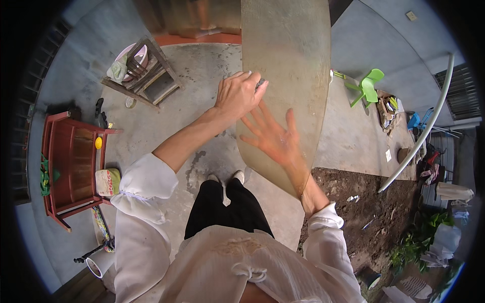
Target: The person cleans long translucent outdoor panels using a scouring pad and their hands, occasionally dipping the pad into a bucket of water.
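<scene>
Before me hangs a tall, yellowish translucent panel (286, 45), glass or plastic, its surface smudged and faintly streaked. My left hand (240, 91) is closed around a small dark grey wad (260, 84), possibly steel wool, at the panel's near face close to the left edge. Most of the wad is hidden by the fingers. Behind the panel, my right hand (274, 138) shows through it with the palm towards me and the fingers spread. That palm appears to press against the far face; a pale patch shows at its middle.
A worn wooden frame (161, 75) carries a pink-rimmed basin (141, 57) and a cloth (117, 70). A red wooden bench (75, 159) stands left. Rightward are a green plastic chair (369, 87), a littered cardboard box (388, 110), a leaning white pipe (424, 132) and bare soil (341, 212).
</scene>
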Demonstrator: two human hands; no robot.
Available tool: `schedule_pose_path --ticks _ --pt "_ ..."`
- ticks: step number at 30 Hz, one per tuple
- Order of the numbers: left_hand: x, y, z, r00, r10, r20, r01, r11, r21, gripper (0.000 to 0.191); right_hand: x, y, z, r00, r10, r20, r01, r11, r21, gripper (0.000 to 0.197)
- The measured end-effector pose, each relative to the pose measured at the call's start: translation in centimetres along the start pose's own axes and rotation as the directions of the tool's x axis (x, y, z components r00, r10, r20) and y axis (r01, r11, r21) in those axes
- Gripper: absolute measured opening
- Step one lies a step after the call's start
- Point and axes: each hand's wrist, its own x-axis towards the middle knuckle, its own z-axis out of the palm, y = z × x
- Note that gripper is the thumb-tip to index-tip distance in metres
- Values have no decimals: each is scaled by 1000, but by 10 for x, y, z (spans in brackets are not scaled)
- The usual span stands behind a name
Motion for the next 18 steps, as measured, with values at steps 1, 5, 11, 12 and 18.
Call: schedule_pose_path --ticks 1,5,11,12,18 --pt "-9 11 11 988 -144 53 147 988 -47 19 1 5 -1 1000 -8 1 8 1000 -3 88" --pt "-107 107 31 959 281 -23 -270 893 -359 20 4 20 -25 987 -154 55 136 960 244 91" --pt "-44 26 -25 982 155 -112 -152 988 41 24 2 46 18 973 -112 200 40 941 336 90" --pt "-36 15 -36 994 58 -94 -47 992 119 23 10 52 24 975 -108 193 11 895 446 87" --pt "-88 26 -49 979 162 -126 -167 985 -30 19 42 97 46 919 -219 329 27 865 502 86"
